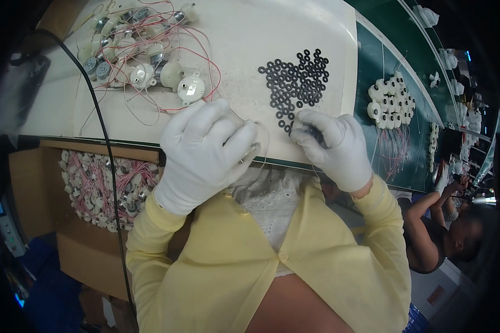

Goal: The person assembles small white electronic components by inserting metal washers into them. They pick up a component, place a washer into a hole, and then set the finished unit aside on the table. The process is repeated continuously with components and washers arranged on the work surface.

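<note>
My left hand (205,141), in a white glove, is closed around a small motor (251,152). Only its metal end and a thin wire show; the fingers hide the rest. My right hand (333,144), also gloved in white, is curled at the table's near edge with dark rings (312,132) partly showing between thumb and fingers. Just beyond its fingertips spreads a patch of small black rings (297,83), lying flat on the white table top (239,66). Left of them is a heap of white-capped motors (141,75) with tangled red and white wires.
On the green surface at right stand several white parts with black rings (391,102), their wires trailing. A cardboard box (89,244) full of wired motors sits below the table at left. A black cable (103,127) crosses the left side. Another person (433,233) sits at far right.
</note>
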A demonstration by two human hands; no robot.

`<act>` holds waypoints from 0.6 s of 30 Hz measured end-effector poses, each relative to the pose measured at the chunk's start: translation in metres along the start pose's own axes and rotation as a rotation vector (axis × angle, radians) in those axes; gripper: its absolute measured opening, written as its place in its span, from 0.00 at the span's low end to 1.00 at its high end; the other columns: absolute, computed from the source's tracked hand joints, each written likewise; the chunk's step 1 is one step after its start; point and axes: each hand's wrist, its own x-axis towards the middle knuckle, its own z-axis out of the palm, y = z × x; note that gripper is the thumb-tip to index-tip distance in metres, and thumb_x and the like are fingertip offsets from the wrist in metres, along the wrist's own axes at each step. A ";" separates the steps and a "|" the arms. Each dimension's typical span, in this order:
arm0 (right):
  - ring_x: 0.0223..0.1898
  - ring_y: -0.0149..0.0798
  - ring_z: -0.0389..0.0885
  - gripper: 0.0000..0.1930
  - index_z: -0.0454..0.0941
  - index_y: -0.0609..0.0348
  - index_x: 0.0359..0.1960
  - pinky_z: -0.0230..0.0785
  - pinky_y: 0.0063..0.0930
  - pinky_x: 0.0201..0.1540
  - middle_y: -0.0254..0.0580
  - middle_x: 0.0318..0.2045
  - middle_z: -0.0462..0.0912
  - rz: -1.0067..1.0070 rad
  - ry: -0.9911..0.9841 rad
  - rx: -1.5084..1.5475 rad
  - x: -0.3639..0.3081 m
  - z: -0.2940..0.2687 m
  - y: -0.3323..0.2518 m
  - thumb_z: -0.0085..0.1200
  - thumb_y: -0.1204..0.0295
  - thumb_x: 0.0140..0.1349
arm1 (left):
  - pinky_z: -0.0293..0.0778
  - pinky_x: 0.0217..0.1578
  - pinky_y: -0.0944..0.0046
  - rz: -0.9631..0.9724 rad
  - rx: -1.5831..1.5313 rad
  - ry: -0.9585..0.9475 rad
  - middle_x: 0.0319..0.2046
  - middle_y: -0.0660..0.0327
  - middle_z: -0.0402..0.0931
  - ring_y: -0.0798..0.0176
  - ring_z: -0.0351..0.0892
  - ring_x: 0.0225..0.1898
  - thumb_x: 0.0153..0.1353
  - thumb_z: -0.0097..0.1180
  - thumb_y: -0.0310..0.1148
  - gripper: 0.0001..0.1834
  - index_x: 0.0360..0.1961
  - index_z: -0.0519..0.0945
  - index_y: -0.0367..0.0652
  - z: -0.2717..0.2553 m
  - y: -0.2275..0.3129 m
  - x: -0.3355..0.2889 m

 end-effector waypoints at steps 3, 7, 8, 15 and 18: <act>0.28 0.38 0.85 0.15 0.81 0.49 0.43 0.66 0.33 0.31 0.29 0.31 0.89 -0.030 -0.064 -0.125 -0.001 -0.011 -0.005 0.72 0.63 0.59 | 0.75 0.51 0.51 -0.033 -0.030 -0.034 0.34 0.68 0.75 0.56 0.78 0.52 0.44 0.75 0.40 0.19 0.41 0.85 0.59 0.002 -0.002 -0.003; 0.21 0.42 0.80 0.14 0.81 0.48 0.42 0.66 0.35 0.30 0.31 0.23 0.84 -0.065 -0.172 -0.256 -0.012 -0.027 -0.002 0.70 0.59 0.61 | 0.74 0.49 0.53 -0.040 -0.030 -0.019 0.33 0.69 0.75 0.56 0.80 0.51 0.45 0.76 0.40 0.19 0.40 0.85 0.59 0.004 -0.002 -0.003; 0.21 0.42 0.80 0.13 0.81 0.48 0.42 0.66 0.35 0.30 0.32 0.22 0.83 -0.067 -0.177 -0.255 -0.012 -0.028 -0.003 0.69 0.59 0.62 | 0.74 0.48 0.53 -0.042 -0.019 -0.023 0.33 0.69 0.76 0.55 0.80 0.51 0.45 0.76 0.40 0.19 0.40 0.85 0.59 0.005 -0.002 -0.004; 0.22 0.45 0.82 0.11 0.81 0.51 0.43 0.69 0.38 0.30 0.37 0.20 0.83 -0.023 -0.140 -0.221 -0.016 -0.022 -0.002 0.64 0.62 0.66 | 0.73 0.49 0.50 -0.049 0.014 -0.051 0.33 0.68 0.77 0.53 0.81 0.51 0.46 0.77 0.39 0.19 0.40 0.85 0.59 0.006 -0.001 -0.001; 0.22 0.45 0.82 0.08 0.82 0.51 0.43 0.70 0.39 0.30 0.36 0.20 0.83 0.134 0.067 -0.023 -0.034 -0.004 0.011 0.63 0.65 0.68 | 0.73 0.50 0.50 -0.024 0.011 -0.041 0.34 0.67 0.77 0.52 0.81 0.51 0.46 0.77 0.38 0.19 0.41 0.84 0.58 0.006 -0.002 -0.002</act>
